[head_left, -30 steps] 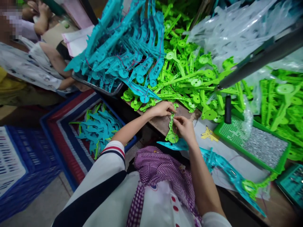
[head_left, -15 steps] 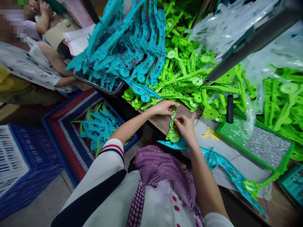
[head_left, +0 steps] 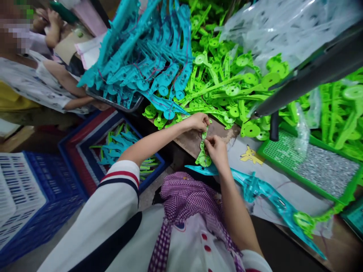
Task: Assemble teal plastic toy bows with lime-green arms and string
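A narrow lime-green plastic part (head_left: 203, 153) with a round disc at its near end lies between my hands at the table's edge. My left hand (head_left: 200, 122) pinches its far end. My right hand (head_left: 217, 149) has thumb and forefinger closed against its middle; any small thing between those fingertips is hidden. Just below my right wrist lies a long turquoise plastic part (head_left: 269, 197), with a green disc-ended part (head_left: 304, 223) joined at its right end and a thin pink wire trailing from it.
Turquoise parts with wires (head_left: 159, 68) pile in a black tray at the back left. Green parts (head_left: 224, 90) heap behind my hands. A green tray (head_left: 317, 166) holds small silvery pieces; a dark pen-shaped tool (head_left: 300, 79) hangs above. Crates (head_left: 36, 196) and a person (head_left: 53, 79) are left.
The view has shifted slightly, and the hanging tool sits lower and further right. Both hands still pinch the green part in nearly the same place, the right fingers a little higher along it.
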`<state>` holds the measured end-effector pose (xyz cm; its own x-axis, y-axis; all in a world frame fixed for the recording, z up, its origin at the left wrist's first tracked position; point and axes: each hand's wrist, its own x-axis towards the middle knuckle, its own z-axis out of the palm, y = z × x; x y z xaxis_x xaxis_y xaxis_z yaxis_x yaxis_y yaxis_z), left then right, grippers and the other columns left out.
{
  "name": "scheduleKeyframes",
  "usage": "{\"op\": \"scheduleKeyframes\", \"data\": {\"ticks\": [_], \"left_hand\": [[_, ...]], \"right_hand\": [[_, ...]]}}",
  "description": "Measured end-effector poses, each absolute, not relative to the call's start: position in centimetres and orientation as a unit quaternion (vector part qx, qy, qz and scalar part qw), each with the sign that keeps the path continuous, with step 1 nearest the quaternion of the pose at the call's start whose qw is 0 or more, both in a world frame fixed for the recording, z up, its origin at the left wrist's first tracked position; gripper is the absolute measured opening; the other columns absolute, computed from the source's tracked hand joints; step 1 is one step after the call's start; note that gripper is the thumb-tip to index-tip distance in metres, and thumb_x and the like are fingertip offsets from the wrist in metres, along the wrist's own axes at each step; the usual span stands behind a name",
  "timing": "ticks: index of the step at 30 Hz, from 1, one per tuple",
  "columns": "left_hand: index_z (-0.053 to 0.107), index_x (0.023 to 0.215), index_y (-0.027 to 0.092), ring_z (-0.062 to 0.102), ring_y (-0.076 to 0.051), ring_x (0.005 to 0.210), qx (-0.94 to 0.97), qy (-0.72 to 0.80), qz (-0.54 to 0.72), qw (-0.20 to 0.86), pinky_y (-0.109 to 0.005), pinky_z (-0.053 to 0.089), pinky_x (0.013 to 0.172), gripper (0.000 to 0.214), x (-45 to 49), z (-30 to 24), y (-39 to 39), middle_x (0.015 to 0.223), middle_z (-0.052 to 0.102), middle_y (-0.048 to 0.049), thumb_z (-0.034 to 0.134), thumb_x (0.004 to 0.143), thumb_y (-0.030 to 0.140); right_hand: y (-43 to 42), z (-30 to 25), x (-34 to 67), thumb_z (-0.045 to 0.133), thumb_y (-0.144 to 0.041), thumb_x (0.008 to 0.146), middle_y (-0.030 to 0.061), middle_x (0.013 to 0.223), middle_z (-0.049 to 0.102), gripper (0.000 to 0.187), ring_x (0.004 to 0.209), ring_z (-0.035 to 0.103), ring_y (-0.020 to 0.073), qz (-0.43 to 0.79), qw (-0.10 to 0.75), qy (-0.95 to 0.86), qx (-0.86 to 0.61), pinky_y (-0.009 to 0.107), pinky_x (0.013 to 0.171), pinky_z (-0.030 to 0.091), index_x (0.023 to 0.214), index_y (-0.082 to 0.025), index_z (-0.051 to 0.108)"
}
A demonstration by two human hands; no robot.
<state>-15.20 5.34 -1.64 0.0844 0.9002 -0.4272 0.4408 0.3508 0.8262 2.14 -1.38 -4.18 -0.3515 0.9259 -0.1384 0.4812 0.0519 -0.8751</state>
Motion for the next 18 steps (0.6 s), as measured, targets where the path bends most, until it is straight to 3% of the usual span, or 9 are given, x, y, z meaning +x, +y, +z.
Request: {"op": "scheduleKeyframes", "data": {"ticks": [9, 18], "left_hand": [[0.063, 0.07, 0.014, 0.055, -0.009, 0.055, 0.519, 0.696, 0.173, 0.465, -0.02, 0.044, 0.054, 0.032, -14.3, -0.6, 5.5, 0.056, 0.058, 0.0068, 0.073, 0.048, -0.008], [0.065, 0.076, 0.008, 0.058, -0.006, 0.056, 0.505, 0.609, 0.228, 0.567, -0.02, 0.049, 0.061, 0.033, -16.1, -1.2, 6.0, 0.058, 0.063, 0.0057, 0.076, 0.052, -0.012]], "right_hand": [[-1.1, -4.3, 2.1, 0.054, -0.036, 0.086, 0.0059, 0.073, 0.069, 0.014, 0.071, 0.064, 0.023, 0.447, 0.224, -0.693, -0.519, 0.033, 0.067, 0.044, 0.081, -0.022, 0.056], [-1.1, -4.4, 2.1, 0.054, -0.035, 0.087, 0.0057, 0.076, 0.07, 0.014, 0.074, 0.065, 0.0232, 0.467, 0.225, -0.685, -0.512, 0.033, 0.07, 0.046, 0.084, -0.022, 0.057]]}}
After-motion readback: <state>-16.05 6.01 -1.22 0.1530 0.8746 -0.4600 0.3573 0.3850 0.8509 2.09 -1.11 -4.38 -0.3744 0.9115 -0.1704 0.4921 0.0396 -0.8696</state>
